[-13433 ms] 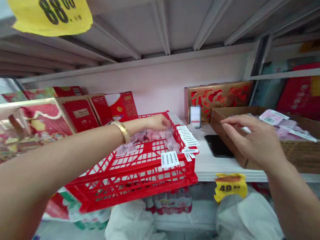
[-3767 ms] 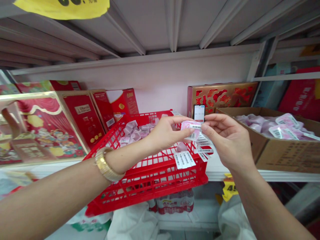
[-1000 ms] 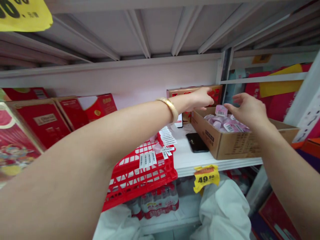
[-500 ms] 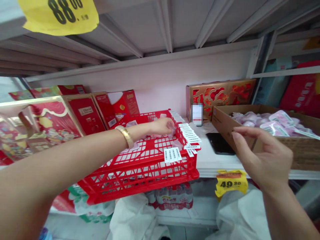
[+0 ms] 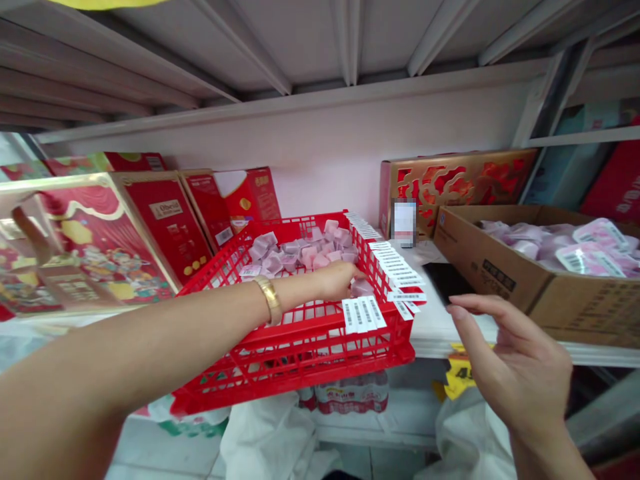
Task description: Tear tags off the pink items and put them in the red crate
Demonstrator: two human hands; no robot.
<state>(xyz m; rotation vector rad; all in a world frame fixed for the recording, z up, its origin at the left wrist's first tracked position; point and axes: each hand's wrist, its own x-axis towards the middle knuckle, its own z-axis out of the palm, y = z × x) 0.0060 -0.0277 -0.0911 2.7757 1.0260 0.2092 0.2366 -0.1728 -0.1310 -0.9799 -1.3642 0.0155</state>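
The left hand (image 5: 340,281) is inside the red crate (image 5: 300,330), in the middle of the frame, with its fingertips at a small pink cup (image 5: 362,289) near the crate's right wall. The fingers are bent downward, and whether they grip the cup or only touch it cannot be told. A gold bracelet (image 5: 269,300) circles the wrist.

The right hand (image 5: 451,305) is at the lower right of the frame, in front of the white shelf (image 5: 433,333). Its thumb and forefinger tips are close together and the other fingers curl loosely; whether anything small is between the tips cannot be told.

More pink cups (image 5: 313,255) lie heaped toward the back of the crate, some tipped on their sides. A row of barcode labels (image 5: 395,265) sticks out along the crate's right rim, and further labels (image 5: 363,314) hang over the front rim near the right corner.

Right of the crate, a black phone (image 5: 443,279) lies flat on the shelf, partly behind the right hand. Behind it, a second phone (image 5: 405,217) with a blurred screen stands upright before a gold box (image 5: 465,177). At the right of the frame, an open cardboard box (image 5: 500,273) holds more cups (image 5: 595,257), some showing barcodes. Red gift boxes (image 5: 173,220) stand at the left.
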